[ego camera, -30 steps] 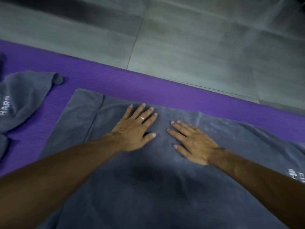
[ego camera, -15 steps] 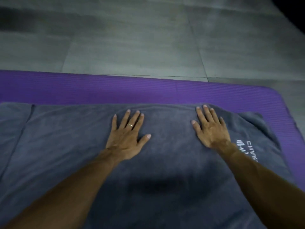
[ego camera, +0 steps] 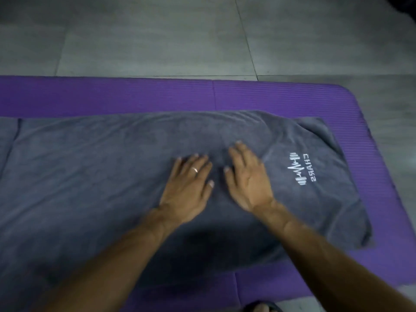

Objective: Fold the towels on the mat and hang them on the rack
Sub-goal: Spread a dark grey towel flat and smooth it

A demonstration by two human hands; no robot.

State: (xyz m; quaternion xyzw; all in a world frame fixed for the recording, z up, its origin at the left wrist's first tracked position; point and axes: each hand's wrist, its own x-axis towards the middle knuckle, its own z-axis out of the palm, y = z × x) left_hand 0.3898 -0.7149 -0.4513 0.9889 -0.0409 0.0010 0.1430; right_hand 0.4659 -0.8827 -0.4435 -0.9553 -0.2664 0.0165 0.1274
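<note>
Right there, a grey towel (ego camera: 101, 176) lies spread flat along a purple mat (ego camera: 157, 95) on the tiled floor (ego camera: 146, 37). Both hands rest palm-down on it, close together near its middle: the left hand (ego camera: 186, 188), a ring on one finger, and the right hand (ego camera: 247, 179) just beside it. Neither has any grip on the cloth; the fingers lie flat and released. A white logo (ego camera: 300, 168) sits on the towel to the right of the right hand.
</note>
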